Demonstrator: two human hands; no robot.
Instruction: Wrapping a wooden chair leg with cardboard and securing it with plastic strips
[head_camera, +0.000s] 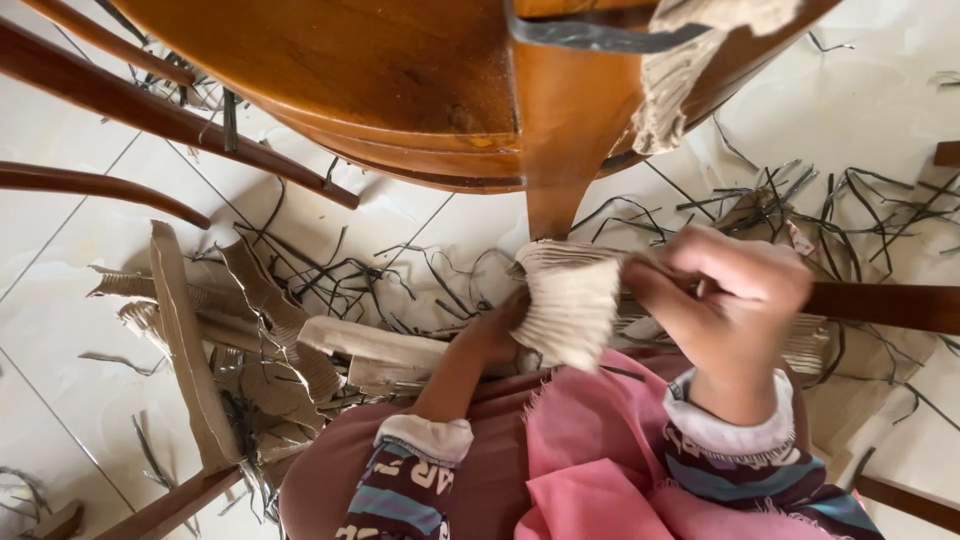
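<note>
Torn cardboard strips litter the tiled floor at left. The work in hand looks like wrapping a corrugated cardboard piece around the wooden chair leg; pulling it snug would come next. The left hand grips the piece from beneath, fingers hidden. The right hand is curled, pinching its edge.

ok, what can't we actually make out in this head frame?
- Left hand: its fingers are hidden behind the corrugated cardboard wrap it holds, head view.
- Right hand: motion-blurred, so its grip on the wrap is unclear.
- Wooden chair: the seat is cut off by the top edge.
- Chair leg: its lower end is hidden by the wrap.
- Grey strap: its ends run out of frame.
</note>
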